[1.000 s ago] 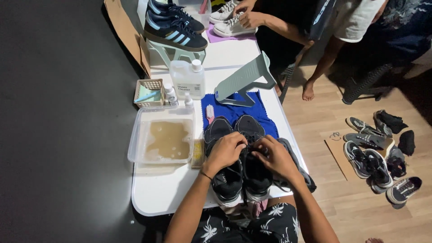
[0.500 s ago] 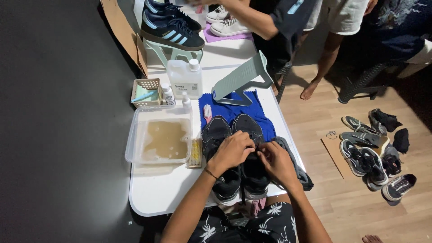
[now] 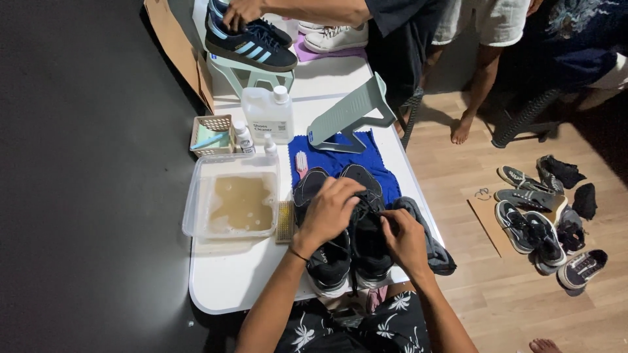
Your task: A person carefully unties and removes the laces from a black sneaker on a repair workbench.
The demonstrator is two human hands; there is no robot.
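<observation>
a pair of black sneakers (image 3: 350,235) sits side by side at the near edge of the white table (image 3: 222,281), toes pointing away, partly resting on a blue cloth (image 3: 379,160). the left hand (image 3: 330,209) is curled over the laces where the two shoes meet, fingers bent and pinching something there, though what exactly they grip is hidden under the knuckles. the right hand (image 3: 405,238) pinches at the lace area of the right shoe, fingers narrow and closed on it.

the shoes look light and soft in the upper, likely mesh or knit, with stiffer pale rubber soles at the heels; the upper would give under pressure, so the heel or the sole edge seems the firmer place to hold. the laces are thin and limp.

left of the shoes stands a clear plastic tub (image 3: 196,209) of murky brownish water, a bristle brush (image 3: 285,222) beside it. further off are a white cleaner bottle (image 3: 267,116), a small basket (image 3: 210,134) and a grey-green shoe stand (image 3: 347,114). a grey cloth (image 3: 428,235) lies rumpled on the right.
</observation>
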